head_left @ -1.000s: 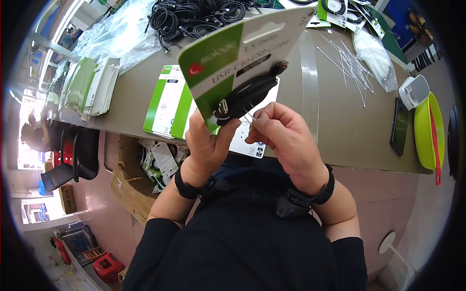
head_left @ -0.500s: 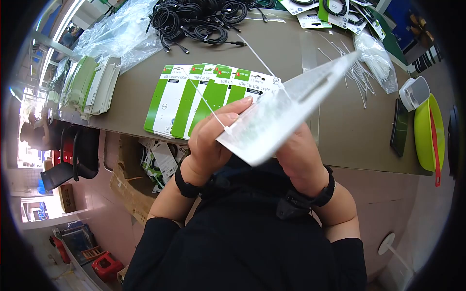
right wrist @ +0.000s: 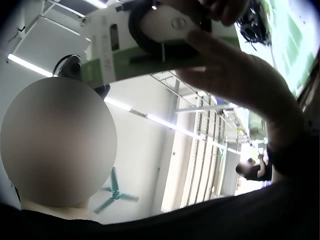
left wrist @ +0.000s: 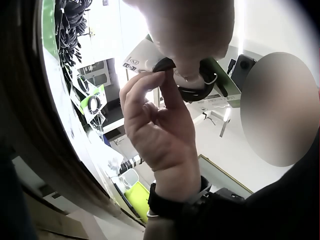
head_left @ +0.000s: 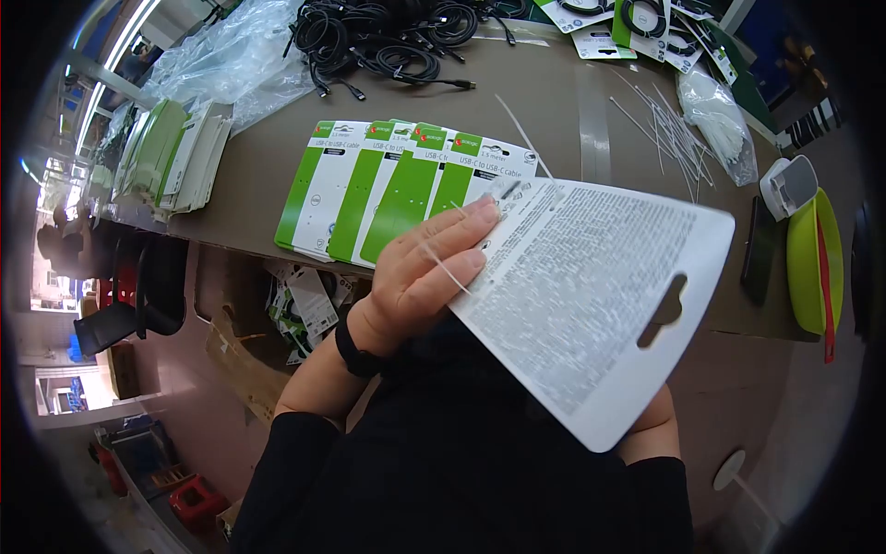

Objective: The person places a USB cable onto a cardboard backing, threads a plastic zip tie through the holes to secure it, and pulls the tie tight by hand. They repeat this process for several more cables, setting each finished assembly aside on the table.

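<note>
My left hand [head_left: 420,272] holds a white packaging card [head_left: 591,286], thumb beneath and fingers lying over its printed back. The card is tilted, its hang hole toward the lower right. Two thin white cable ties [head_left: 524,134] stick out from the back near my left fingers. On the card's green-and-white front, in the left wrist view, a coiled black USB cable [left wrist: 195,94] shows. My right hand [left wrist: 160,125] is under the card, thumb and forefinger pinching at the cable. In the head view the card hides this hand.
Several green-and-white cards [head_left: 318,185] lie overlapping on the table [head_left: 544,92]. Behind them is a heap of black cables [head_left: 406,37]. Loose white ties [head_left: 664,134], a phone [head_left: 759,249] and a lime-green bowl [head_left: 812,268] are on the right. More cards [head_left: 189,166] stand stacked at left.
The card has turned from its front with the cable to its printed back and swung down to the right. The right hand has gone out of sight behind it.
</note>
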Motion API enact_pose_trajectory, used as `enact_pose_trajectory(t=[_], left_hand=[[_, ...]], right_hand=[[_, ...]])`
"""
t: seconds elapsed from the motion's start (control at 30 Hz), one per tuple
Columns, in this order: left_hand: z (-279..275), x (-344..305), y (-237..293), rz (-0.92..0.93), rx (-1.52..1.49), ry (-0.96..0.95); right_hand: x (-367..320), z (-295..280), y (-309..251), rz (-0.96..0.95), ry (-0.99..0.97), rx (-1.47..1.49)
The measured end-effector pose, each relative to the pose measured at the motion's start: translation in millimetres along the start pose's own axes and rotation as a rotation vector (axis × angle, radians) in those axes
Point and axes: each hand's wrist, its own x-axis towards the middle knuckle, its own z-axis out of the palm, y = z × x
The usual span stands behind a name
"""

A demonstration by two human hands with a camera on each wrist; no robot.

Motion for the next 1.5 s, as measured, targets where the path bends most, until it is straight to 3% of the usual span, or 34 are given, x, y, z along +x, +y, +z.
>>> enact_pose_trajectory(t=[0.07,0.17,0.2,0.3,0.33,0.43,0.5,0.6,0.63,0.73,0.9,1.0,1.03,1.13,1.17,1.23,1.4,1.5], left_hand=[[1.7,-0.4,1.0,0.051,0.021,0.016],[-2.3,-8.1,7.2,-0.245,-0.182,0.02],[-1.4,-6.2,8.4,-0.247,-0.188,0.023],[0.2,8.0,14.2,-0.755,-0.988,0.513],[1.4,9.2,16.3,-0.755,-0.991,0.519],[4.2,12.8,19.9,-1.007,-1.398,0.455],[2.2,12.3,20.8,-0.967,-1.363,0.465],[-3.7,11.7,24.1,-0.895,-1.286,0.488],[-6.0,15.7,22.3,-0.877,-1.292,0.474],[-7.4,12.1,28.1,-0.875,-1.308,0.475],[-0.9,9.6,28.8,-0.952,-1.311,0.4],[-2.7,6.0,32.5,-0.923,-1.148,0.35],[-2.0,9.9,30.6,-0.979,-1.198,0.408],[0.5,12.4,18.0,-1.104,-1.278,0.533],[5.4,-3.3,-1.1,-1.021,-1.735,0.442],[6.5,-28.8,-27.0,-0.715,-2.608,0.173],[5.8,-30.1,-20.9,-0.838,-2.587,0.25],[18.0,-34.1,-17.0,-0.942,-2.119,0.514]], right_hand=[[1.4,-14.9,6.6,-0.027,-0.012,-0.029],[33.2,13.8,31.8,-0.067,-0.037,-0.076],[30.8,9.0,33.6,-0.076,-0.041,-0.095],[38.9,7.9,36.3,-0.095,-0.077,-0.18],[39.7,9.1,37.8,-0.105,-0.095,-0.216],[32.9,19.5,45.4,-0.195,-0.162,-0.243],[34.3,15.2,45.1,-0.236,-0.201,-0.257],[49.1,-11.9,30.8,-0.288,0.158,-1.264],[51.5,-6.8,27.5,-0.3,0.15,-1.27],[36.3,21.5,19.8,-0.664,0.038,-1.026],[25.7,25.0,24.9,-0.508,-0.161,-1.056],[32.5,22.3,26.4,-0.858,-0.159,-1.326],[35.3,21.7,24.1,-0.863,-0.16,-1.325],[38.4,24.0,13.8,-0.742,-0.284,-1.304],[37.9,28.7,8.9,-0.756,-0.293,-1.286],[28.7,35.7,1.7,-0.673,-0.049,-1.071],[20.1,15.5,6.0,-0.482,-0.002,-0.826],[11.5,18.0,3.8,-0.198,-0.183,-0.702]])
